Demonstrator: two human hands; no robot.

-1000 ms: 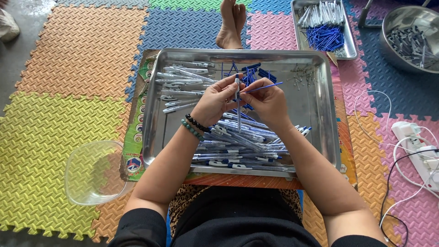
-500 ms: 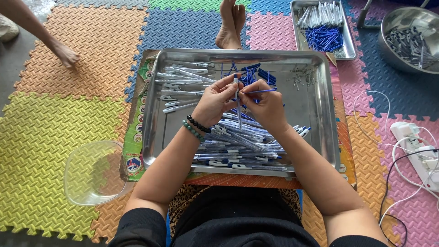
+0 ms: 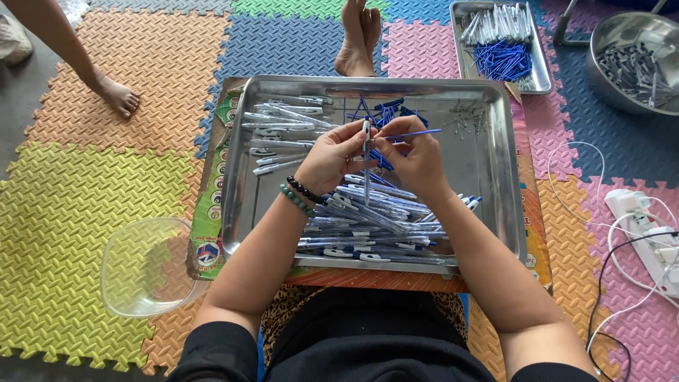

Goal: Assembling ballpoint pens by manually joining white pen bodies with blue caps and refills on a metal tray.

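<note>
My left hand [image 3: 332,159] holds a clear pen barrel [image 3: 366,164] upright over a large steel tray [image 3: 495,191]. My right hand [image 3: 417,157] is pressed close beside it, pinching a thin blue refill [image 3: 417,132] that sticks out to the right. Both hands meet at the barrel's top. A heap of finished pens [image 3: 375,223] lies in the tray's near part. Empty clear barrels [image 3: 279,127] lie at its far left, loose blue refills [image 3: 385,113] at its far middle, and small metal springs [image 3: 467,117] at the far right.
A clear plastic bowl [image 3: 145,265] sits on the foam mats to my left. Another steel tray [image 3: 537,78] with barrels and refills and a steel bowl [image 3: 615,32] of dark parts lie far right. A power strip [image 3: 647,230] with cables is at right. Other people's feet [image 3: 357,42], [image 3: 117,95] rest nearby.
Another person's foot and leg have come in at the far left and stepped further onto the mats. My hands stay together at the barrel with little movement.
</note>
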